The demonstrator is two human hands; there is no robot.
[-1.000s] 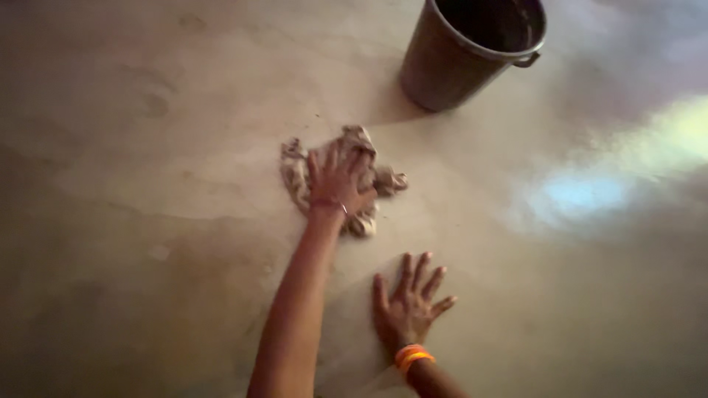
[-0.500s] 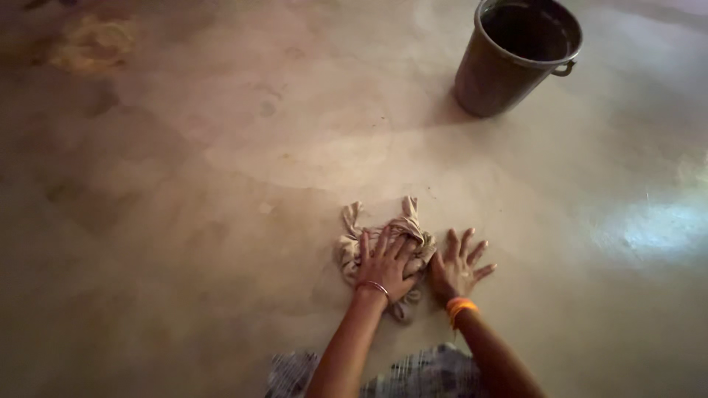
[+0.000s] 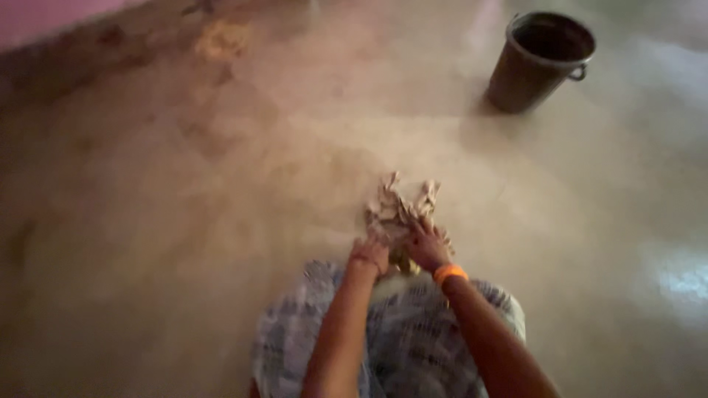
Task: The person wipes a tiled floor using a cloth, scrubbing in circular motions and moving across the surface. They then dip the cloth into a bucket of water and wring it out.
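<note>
Smooth, pale concrete floor (image 3: 184, 243) is filling nearly the whole view, glossy in places and catching a soft bluish glare at the right edge. Everything is blurring with motion, so fine detail is hard to make out, and a brownish smudge far off at the top left is too vague to identify. Your forearms are being cut off by the lower edge of the frame, and a checked grey-and-white garment (image 3: 413, 339) over your lap is hiding the floor beneath them.

You are bunching a crumpled, beige rag (image 3: 398, 210) just in front of your knees, its ragged ends sticking up above your fingers. Your left hand (image 3: 371, 254) is closing on the near left side of the cloth, a thin bangle at the wrist; your right hand (image 3: 428, 247) is curling its grip around the right side, an orange band at that wrist. Both hands are sitting close together with the rag pinched between them, its lower part hidden behind them.

A dark, round bucket (image 3: 542, 63) with a tapering wall and a small side handle is standing upright on the floor, well apart, at the upper right.
</note>
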